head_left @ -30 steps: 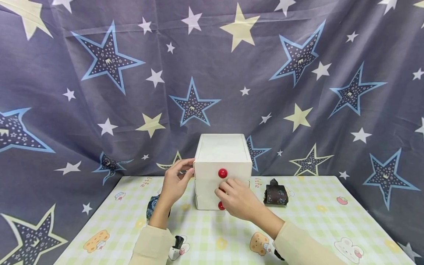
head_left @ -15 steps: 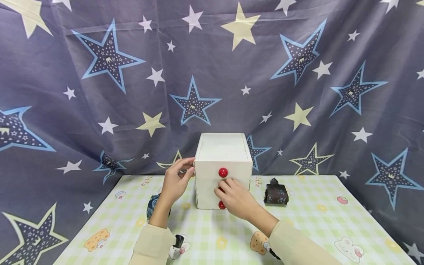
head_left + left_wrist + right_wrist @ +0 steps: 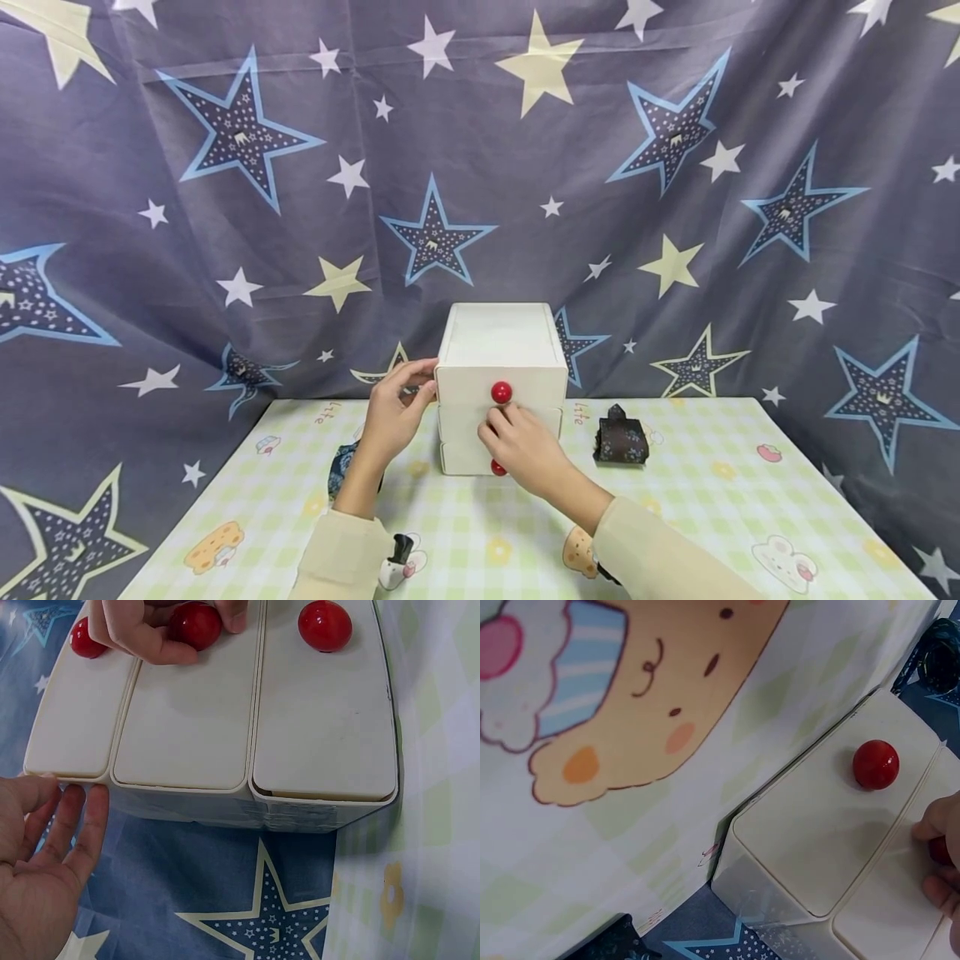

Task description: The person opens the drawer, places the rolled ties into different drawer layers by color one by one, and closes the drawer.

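Observation:
A white three-drawer box (image 3: 502, 333) stands on the table, each drawer front bearing a round red knob. With thumb and fingers my right hand (image 3: 525, 450) pinches the middle knob (image 3: 195, 626), which the fingers mostly hide in the head view. The top knob (image 3: 501, 392) and the bottom knob (image 3: 325, 625) are free. All the drawer fronts look pushed in. My left hand (image 3: 393, 417) is at the box's left side, its extended fingertips touching the edge of the top drawer (image 3: 71, 727).
A dark floral folded bundle (image 3: 621, 442) lies right of the box. Behind my left forearm is a blue patterned bundle (image 3: 343, 469), partly covered. The checked tablecloth (image 3: 450, 533) has printed cartoon figures, and a starry curtain (image 3: 300, 250) hangs behind the table.
My right hand and forearm have shifted slightly left while the fingers stay at the middle knob. The left hand keeps its place against the box.

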### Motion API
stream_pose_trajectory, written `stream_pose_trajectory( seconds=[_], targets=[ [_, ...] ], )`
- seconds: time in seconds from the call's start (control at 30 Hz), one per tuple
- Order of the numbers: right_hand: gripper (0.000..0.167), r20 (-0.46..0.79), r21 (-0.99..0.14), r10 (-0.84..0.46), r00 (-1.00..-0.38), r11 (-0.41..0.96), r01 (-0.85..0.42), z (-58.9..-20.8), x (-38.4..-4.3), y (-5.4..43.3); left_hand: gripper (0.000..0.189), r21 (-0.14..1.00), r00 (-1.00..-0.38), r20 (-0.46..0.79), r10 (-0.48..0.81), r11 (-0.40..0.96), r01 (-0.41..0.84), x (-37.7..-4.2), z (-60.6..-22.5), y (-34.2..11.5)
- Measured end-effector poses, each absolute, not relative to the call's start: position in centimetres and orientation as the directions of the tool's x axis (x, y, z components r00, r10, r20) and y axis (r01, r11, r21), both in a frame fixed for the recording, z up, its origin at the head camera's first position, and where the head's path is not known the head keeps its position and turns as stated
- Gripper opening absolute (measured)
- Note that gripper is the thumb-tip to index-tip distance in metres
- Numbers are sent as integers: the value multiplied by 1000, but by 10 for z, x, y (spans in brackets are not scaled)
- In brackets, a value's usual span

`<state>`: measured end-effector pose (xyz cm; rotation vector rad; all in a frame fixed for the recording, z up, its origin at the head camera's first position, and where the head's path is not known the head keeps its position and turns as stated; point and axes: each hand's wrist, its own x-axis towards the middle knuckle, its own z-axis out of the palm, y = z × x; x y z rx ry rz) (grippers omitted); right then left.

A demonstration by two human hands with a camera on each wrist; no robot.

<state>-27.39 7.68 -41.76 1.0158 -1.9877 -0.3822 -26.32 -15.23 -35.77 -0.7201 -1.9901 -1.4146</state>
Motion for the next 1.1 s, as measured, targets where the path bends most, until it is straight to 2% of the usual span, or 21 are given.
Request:
stream_pose_trajectory(
  seconds=[0.53, 0.83, 1.1],
  targets=[
    [23, 532, 611, -771, -350, 635, -472, -415, -271, 73, 33, 628, -670, 735, 104, 268, 731, -266, -361, -154],
    [24, 525, 631, -787, -323, 615, -474, -412, -269, 73, 32, 625, -668, 738, 98, 274, 730, -266, -360, -154],
    [23, 517, 642, -792, -325, 609, -466, -411, -263, 74, 32, 628, -671, 735, 98, 272, 729, -266, -360, -153]
  ],
)
